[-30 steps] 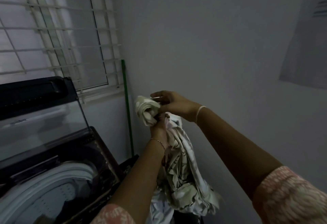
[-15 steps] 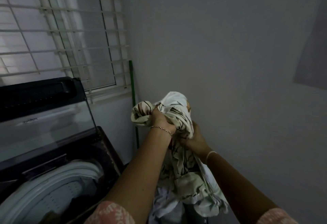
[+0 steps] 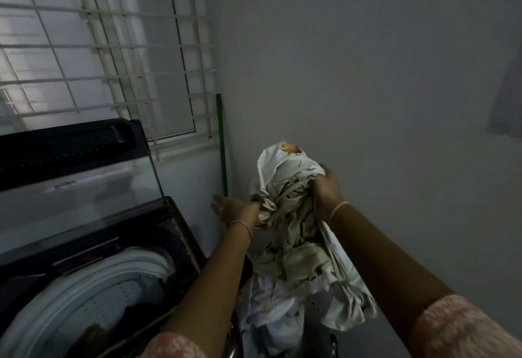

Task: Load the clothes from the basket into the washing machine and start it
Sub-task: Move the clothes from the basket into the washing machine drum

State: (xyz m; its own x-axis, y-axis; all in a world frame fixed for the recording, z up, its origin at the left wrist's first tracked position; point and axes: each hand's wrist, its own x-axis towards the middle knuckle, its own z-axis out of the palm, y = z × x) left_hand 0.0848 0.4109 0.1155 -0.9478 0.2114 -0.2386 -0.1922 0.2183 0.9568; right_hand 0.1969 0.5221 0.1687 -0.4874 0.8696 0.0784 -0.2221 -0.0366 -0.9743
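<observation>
Cream patterned cloth point(image 3: 285, 216), bunched up, held mid-air at about 3 o'clock from the washing machine point(image 3: 93, 258), above more pale clothes point(image 3: 271, 309) heaped low at 6 o'clock. Right hand point(image 3: 324, 188) grips the bundle's upper right side, fingers curled tight into the fabric. Left hand point(image 3: 234, 210) sits against the bundle's left edge, fingers spread and pointing toward 9 o'clock; can't tell if the thumb side pinches any cloth. Thin bangle point(image 3: 241, 226) on left wrist, pale band point(image 3: 337, 209) on right. Washer's glass lid point(image 3: 79, 188) stands up open, white drum rim point(image 3: 93, 287) showing, something dark inside, unclear. Green pole point(image 3: 222, 145) upright in the corner at 12 o'clock, beside the barred window point(image 3: 107, 46). Basket itself hidden under the clothes.
</observation>
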